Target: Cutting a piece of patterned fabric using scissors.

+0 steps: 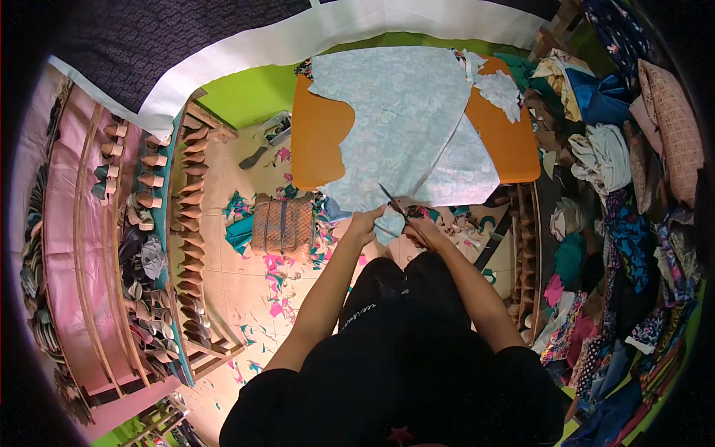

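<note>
My right hand (423, 232) is closed around the handles of a pair of scissors (393, 203), whose blades point up and to the left. Pinched in my left hand (365, 226) is the edge of a small pale blue fabric piece (388, 226), which lies between my two hands. Whether this piece is still joined to the larger cloth, I cannot tell. The large pale, faintly patterned cloth (395, 112) is spread over an orange table (322, 127), its near edge close to the scissor tips. A fold runs across its right side.
Fabric scraps (277, 298) litter the floor. A brown woven bundle (281, 226) sits left of my hands. Wooden racks with shoe lasts (192, 216) stand at left. Piled fabrics (603, 160) fill the right side. White scraps (500, 91) lie on the table's right part.
</note>
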Demonstrator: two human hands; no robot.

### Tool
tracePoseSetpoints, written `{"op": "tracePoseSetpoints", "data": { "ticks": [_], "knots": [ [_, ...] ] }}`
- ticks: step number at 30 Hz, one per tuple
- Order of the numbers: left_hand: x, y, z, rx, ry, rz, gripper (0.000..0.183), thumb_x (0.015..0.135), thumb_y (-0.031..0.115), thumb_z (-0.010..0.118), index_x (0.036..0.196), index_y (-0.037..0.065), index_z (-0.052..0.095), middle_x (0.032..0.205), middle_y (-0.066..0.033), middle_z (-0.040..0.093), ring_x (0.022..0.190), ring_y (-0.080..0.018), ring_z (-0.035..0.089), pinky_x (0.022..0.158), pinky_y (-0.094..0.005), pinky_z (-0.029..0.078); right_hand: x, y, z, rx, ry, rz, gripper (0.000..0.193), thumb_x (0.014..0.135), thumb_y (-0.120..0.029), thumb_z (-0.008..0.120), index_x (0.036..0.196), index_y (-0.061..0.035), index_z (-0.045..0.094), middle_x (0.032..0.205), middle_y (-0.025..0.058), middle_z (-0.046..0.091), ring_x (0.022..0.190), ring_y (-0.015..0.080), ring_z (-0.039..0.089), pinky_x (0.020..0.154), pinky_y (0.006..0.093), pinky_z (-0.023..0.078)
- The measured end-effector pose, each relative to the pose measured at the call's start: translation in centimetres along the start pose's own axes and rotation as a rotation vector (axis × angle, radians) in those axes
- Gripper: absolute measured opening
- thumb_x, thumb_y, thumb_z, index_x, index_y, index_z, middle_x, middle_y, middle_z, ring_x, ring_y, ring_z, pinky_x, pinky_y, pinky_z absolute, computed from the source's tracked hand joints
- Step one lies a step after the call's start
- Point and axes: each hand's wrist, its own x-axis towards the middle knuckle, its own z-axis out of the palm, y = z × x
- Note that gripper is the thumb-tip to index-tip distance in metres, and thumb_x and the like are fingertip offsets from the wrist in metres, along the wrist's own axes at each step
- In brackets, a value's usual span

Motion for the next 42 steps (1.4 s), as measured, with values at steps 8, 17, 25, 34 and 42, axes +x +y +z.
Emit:
{"op": "tracePoseSetpoints", "data": {
  "ticks": [8,17,25,34,42],
  "knots": [
    [-1.7,-0.3,1.3,-0.050,-0.099,-0.015,0.023,0.074,0.001,0.055,0.096,-0.002,0.049,0.084,-0.0113,0.057,0.077,-0.0227,0.057,0.067,-0.0333,0.049,3.8,5.2,-0.2,0.330,-0.053,0.126,0.022,0.081,-0.028,0.044,0.070,-0.0089,0.044,0.050,0.0002,0.037,0.037,0.0091,0.032,0.032,0.0215,0.024],
    [-1.7,0.2,2.6,0.007,0.075,-0.134,0.018,0.081,0.022,0.050,0.076,0.005,0.046,0.061,-0.0038,0.044,0.046,-0.0091,0.037,0.039,-0.0198,0.028,0.8,2.6,2.7,0.153,0.019,-0.079,0.027,0.082,-0.032,0.044,0.070,-0.0084,0.040,0.048,-0.0022,0.029,0.035,0.0073,0.027,0.031,0.0222,0.023],
    [0.4,-1.5,0.9,0.016,0.247,0.060,0.029,0.076,0.011,0.058,0.099,-0.003,0.048,0.092,-0.0116,0.055,0.077,-0.0227,0.055,0.067,-0.0352,0.046,0.3,2.7,3.2,0.306,-0.016,-0.033,0.036,0.081,-0.045,0.042,0.078,-0.0091,0.043,0.052,-0.0017,0.030,0.038,0.0084,0.031,0.032,0.0224,0.024],
    [-0.2,-0.9,0.3,-0.007,0.140,0.052,0.027,0.074,0.006,0.059,0.096,-0.005,0.048,0.087,-0.0121,0.056,0.072,-0.0235,0.058,0.062,-0.0339,0.049,-1.2,0.7,3.2,0.279,-0.055,0.076,0.035,0.081,-0.045,0.041,0.079,-0.0102,0.041,0.052,-0.0008,0.028,0.038,0.0084,0.027,0.034,0.0231,0.022],
    [-0.2,-1.8,0.5,-0.021,0.209,0.088,0.026,0.073,0.000,0.058,0.096,-0.004,0.047,0.087,-0.0128,0.056,0.072,-0.0226,0.058,0.061,-0.0333,0.050,0.2,3.0,3.3,0.376,-0.115,0.100,0.029,0.081,-0.043,0.042,0.084,-0.0149,0.040,0.055,-0.0015,0.029,0.039,0.0083,0.027,0.034,0.0227,0.021]
  ]
}}
